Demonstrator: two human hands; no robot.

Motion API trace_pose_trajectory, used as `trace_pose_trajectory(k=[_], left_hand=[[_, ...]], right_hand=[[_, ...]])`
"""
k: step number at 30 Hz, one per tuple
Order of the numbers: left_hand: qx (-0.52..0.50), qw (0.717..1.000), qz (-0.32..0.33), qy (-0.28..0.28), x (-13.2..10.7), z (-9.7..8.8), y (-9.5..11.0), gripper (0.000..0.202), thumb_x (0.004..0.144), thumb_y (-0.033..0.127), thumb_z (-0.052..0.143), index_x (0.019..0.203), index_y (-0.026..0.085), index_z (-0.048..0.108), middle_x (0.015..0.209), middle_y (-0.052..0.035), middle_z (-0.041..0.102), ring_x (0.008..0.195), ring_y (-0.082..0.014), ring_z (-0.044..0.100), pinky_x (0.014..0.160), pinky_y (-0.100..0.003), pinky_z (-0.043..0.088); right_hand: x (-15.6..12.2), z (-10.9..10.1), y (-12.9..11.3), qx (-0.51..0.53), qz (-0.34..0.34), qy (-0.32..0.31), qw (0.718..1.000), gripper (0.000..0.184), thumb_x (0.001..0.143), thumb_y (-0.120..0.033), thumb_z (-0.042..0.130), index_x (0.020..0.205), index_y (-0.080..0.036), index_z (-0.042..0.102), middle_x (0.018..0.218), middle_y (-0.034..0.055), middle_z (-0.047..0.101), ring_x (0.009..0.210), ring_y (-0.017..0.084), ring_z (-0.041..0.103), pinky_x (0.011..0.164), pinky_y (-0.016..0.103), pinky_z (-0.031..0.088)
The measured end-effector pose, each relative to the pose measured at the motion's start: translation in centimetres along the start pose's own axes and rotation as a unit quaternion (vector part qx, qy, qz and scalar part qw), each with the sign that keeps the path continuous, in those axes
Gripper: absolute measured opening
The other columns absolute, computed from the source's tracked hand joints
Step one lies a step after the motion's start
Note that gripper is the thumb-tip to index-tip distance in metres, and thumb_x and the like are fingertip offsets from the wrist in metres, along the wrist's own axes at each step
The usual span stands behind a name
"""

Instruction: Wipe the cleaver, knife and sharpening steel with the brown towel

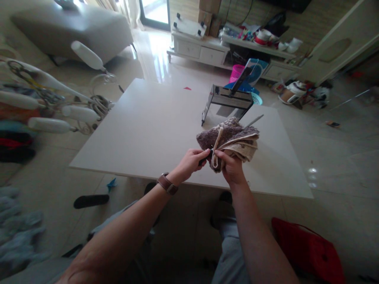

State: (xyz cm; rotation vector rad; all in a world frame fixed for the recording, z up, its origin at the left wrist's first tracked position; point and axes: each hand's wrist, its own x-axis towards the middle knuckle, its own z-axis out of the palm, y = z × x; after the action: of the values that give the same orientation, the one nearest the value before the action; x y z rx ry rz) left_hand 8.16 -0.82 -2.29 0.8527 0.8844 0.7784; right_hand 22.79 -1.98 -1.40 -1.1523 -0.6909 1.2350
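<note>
My left hand point(194, 161) is closed round the dark handle of a knife, held above the near edge of the white table point(142, 130). The knife's pale pointed blade point(255, 120) sticks out past the far side of a brown and beige towel point(231, 136); the towel hides its middle. Bunched folds of that towel are gripped in my right hand point(232, 167), thumb on top near the handle. Just beyond the towel stands a grey and black metal frame point(232, 96) with a dark bar slanting up from it.
A small red triangular piece point(187, 88) lies near the table's far edge. White lamp arms point(85, 55) crowd the left side. On the floor behind are a pink basket point(237, 73) and a blue item point(254, 71). A red bag point(308, 248) lies at lower right.
</note>
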Motion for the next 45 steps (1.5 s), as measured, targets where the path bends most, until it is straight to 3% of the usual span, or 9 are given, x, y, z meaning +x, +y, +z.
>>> trace_pose_trajectory(k=[5, 10, 16, 19, 26, 31, 37, 42, 45], left_hand=[[0.006, 1.000, -0.003, -0.008, 0.0, -0.2, 0.5, 0.054, 0.076, 0.065, 0.073, 0.075, 0.012, 0.066, 0.058, 0.0032, 0.044, 0.045, -0.0034, 0.028, 0.042, -0.021, 0.013], [0.073, 0.997, 0.012, -0.006, -0.3, -0.5, 0.8, 0.052, 0.081, 0.065, 0.066, 0.075, 0.013, 0.068, 0.057, 0.0024, 0.045, 0.048, -0.0058, 0.031, 0.045, -0.022, 0.019], [0.272, 0.947, 0.163, 0.046, -0.8, 0.0, 0.7, 0.037, 0.091, 0.045, 0.060, 0.070, 0.015, 0.061, 0.063, 0.0008, 0.055, 0.060, -0.0102, 0.043, 0.056, -0.024, 0.031], [0.305, 0.927, 0.206, 0.081, -0.8, 0.5, 0.3, 0.033, 0.092, 0.040, 0.059, 0.070, 0.016, 0.058, 0.067, 0.0014, 0.055, 0.064, -0.0110, 0.045, 0.060, -0.024, 0.033], [0.282, 0.932, 0.212, 0.082, -0.7, 0.7, -0.3, 0.031, 0.092, 0.039, 0.060, 0.072, 0.016, 0.057, 0.068, 0.0021, 0.054, 0.066, -0.0110, 0.045, 0.061, -0.024, 0.034], [0.270, 0.938, 0.211, 0.060, -0.8, 0.6, 0.0, 0.032, 0.093, 0.040, 0.058, 0.073, 0.016, 0.058, 0.069, 0.0011, 0.056, 0.065, -0.0114, 0.047, 0.061, -0.024, 0.035], [0.310, 0.923, 0.214, 0.072, -1.1, 0.7, 0.4, 0.031, 0.092, 0.042, 0.060, 0.074, 0.017, 0.058, 0.068, 0.0013, 0.055, 0.064, -0.0112, 0.045, 0.060, -0.023, 0.033], [0.355, 0.900, 0.218, 0.126, -1.2, 0.6, -0.1, 0.022, 0.087, 0.038, 0.067, 0.082, 0.018, 0.060, 0.070, 0.0019, 0.056, 0.062, -0.0106, 0.045, 0.059, -0.022, 0.032], [0.347, 0.901, 0.227, 0.126, -1.3, 0.4, -0.3, 0.020, 0.088, 0.035, 0.066, 0.081, 0.018, 0.058, 0.072, 0.0017, 0.057, 0.064, -0.0107, 0.046, 0.060, -0.022, 0.033]], right_hand=[[0.5, -0.1, -0.2, 0.022, 0.013, 0.033, 0.999, 0.032, 0.056, -0.024, 0.090, 0.080, -0.019, 0.070, 0.084, -0.0016, 0.075, 0.070, 0.018, 0.070, 0.068, 0.035, 0.064], [1.1, -0.2, -0.8, 0.057, -0.086, 0.099, 0.990, 0.031, 0.055, -0.016, 0.087, 0.079, -0.021, 0.067, 0.084, -0.0040, 0.074, 0.081, 0.016, 0.071, 0.079, 0.032, 0.062], [1.0, -0.2, -0.8, 0.093, -0.042, 0.080, 0.992, 0.027, 0.058, -0.018, 0.086, 0.076, -0.021, 0.066, 0.081, -0.0050, 0.072, 0.072, 0.012, 0.068, 0.073, 0.026, 0.061], [0.8, -0.1, -0.6, 0.095, -0.029, 0.049, 0.994, 0.029, 0.056, -0.016, 0.088, 0.073, -0.021, 0.065, 0.079, -0.0060, 0.072, 0.072, 0.011, 0.068, 0.073, 0.024, 0.060], [0.7, 0.2, 0.0, 0.075, -0.026, 0.042, 0.996, 0.028, 0.056, -0.017, 0.087, 0.073, -0.020, 0.064, 0.080, -0.0047, 0.073, 0.076, 0.013, 0.069, 0.076, 0.028, 0.061], [0.9, 0.3, -0.3, 0.077, -0.021, 0.063, 0.995, 0.028, 0.055, -0.016, 0.086, 0.073, -0.020, 0.065, 0.074, -0.0052, 0.071, 0.066, 0.014, 0.068, 0.067, 0.028, 0.061], [1.0, 0.2, -0.7, 0.072, -0.088, 0.121, 0.986, 0.028, 0.056, -0.016, 0.085, 0.075, -0.022, 0.066, 0.077, -0.0051, 0.071, 0.069, 0.015, 0.068, 0.070, 0.030, 0.063], [0.7, 0.1, -0.4, 0.066, -0.027, 0.056, 0.996, 0.027, 0.057, -0.018, 0.086, 0.075, -0.021, 0.066, 0.077, -0.0050, 0.071, 0.068, 0.013, 0.068, 0.069, 0.028, 0.062], [0.7, 0.2, -0.2, 0.064, -0.004, 0.040, 0.997, 0.028, 0.055, -0.018, 0.088, 0.072, -0.022, 0.065, 0.079, -0.0041, 0.073, 0.072, 0.014, 0.069, 0.068, 0.027, 0.062]])
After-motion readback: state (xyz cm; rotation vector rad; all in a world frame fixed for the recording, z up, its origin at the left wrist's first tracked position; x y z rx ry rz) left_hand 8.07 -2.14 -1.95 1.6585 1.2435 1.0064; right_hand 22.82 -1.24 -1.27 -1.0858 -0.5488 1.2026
